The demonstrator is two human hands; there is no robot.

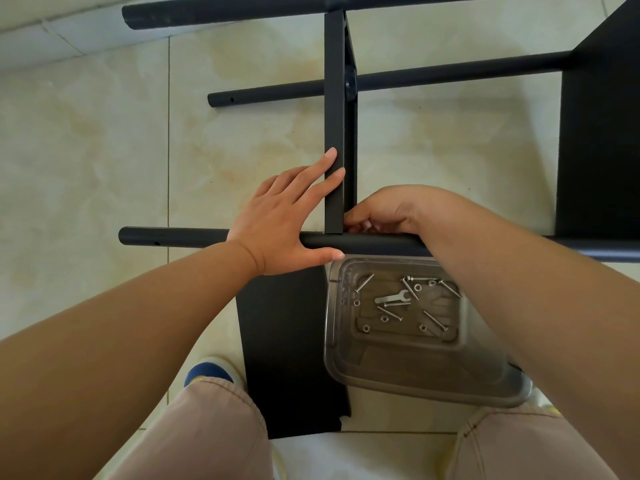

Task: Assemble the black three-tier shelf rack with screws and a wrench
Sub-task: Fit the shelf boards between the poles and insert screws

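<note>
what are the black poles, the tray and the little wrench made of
Black poles: probably metal tube with a matte black coating; round, even, with small drilled holes near the ends.
Tray: clear moulded plastic; the dark board shows through it and its rim glints.
Wrench: flat bare metal, silvery and shiny like the screws beside it.

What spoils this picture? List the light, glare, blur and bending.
Head view: soft, even daylight with faint shadows; pale glare on the clear tray rim; wide-angle bending curves the near tube and floor joints; the forearms and knees at the bottom edge look soft, while the wrench and screws stay sharp.
</note>
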